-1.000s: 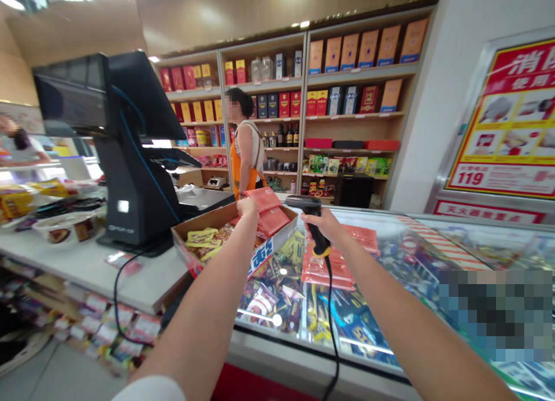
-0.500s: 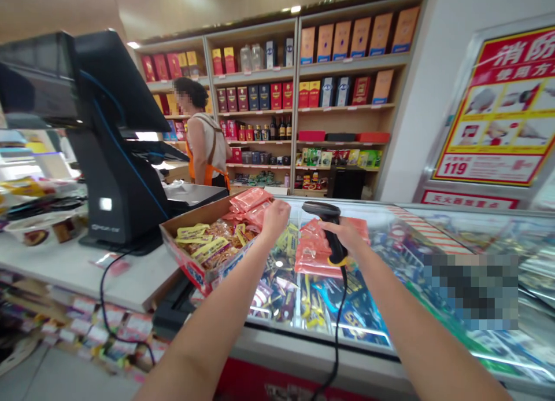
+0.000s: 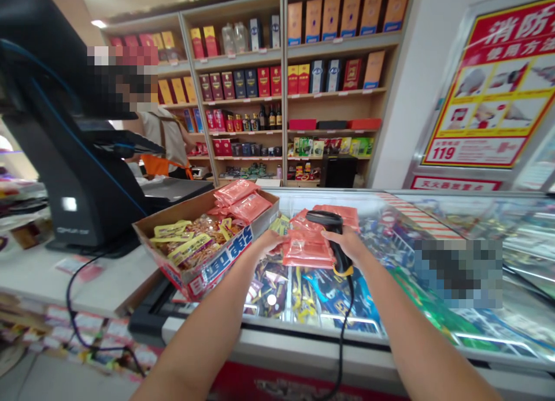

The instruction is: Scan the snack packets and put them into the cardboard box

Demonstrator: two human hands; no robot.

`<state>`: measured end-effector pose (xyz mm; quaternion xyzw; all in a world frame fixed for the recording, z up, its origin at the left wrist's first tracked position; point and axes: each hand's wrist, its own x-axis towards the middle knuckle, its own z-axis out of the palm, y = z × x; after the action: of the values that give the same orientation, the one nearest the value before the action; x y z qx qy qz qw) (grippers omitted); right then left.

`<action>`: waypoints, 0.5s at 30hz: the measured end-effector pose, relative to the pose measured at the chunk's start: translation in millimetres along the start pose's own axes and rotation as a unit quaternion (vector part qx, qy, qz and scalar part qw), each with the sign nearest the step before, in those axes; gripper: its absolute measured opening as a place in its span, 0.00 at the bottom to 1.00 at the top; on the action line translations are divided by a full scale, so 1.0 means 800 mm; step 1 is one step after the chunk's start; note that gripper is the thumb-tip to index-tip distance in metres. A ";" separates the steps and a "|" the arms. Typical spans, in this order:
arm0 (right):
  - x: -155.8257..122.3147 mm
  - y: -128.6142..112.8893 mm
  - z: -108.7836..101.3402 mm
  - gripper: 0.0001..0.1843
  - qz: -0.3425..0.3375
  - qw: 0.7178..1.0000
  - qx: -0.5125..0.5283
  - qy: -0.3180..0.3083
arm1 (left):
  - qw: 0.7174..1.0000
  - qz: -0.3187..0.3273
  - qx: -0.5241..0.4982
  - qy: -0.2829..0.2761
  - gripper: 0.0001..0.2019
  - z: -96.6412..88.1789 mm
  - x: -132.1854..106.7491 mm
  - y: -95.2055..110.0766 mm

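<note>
My right hand (image 3: 349, 246) is wrapped tight around the black barcode scanner (image 3: 332, 236), head pointing toward 9 o'clock, cord dropping off toward 6. My left hand (image 3: 265, 243) is pinching the near edge of a stack of pink snack packets (image 3: 307, 247) — they sit at 3 o'clock from that hand, lying flat on the glass freezer lid (image 3: 390, 256), touching the scanner's head. At 9 o'clock from my left hand there's the cardboard box (image 3: 208, 268) of snacks on the counter (image 3: 108, 273) — more pink packs piled in its far end.
</note>
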<state>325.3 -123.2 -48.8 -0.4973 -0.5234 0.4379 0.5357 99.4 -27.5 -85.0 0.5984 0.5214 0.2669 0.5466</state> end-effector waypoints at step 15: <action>-0.008 -0.004 0.006 0.18 -0.003 0.998 0.005 -0.062 | 0.915 0.268 -0.210 0.216 0.15 0.013 0.031 -0.009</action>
<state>319.9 -129.5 -46.7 -0.4647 -0.5553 0.4689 0.5058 113.8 -9.5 -100.8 0.5149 0.3786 0.6297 0.4415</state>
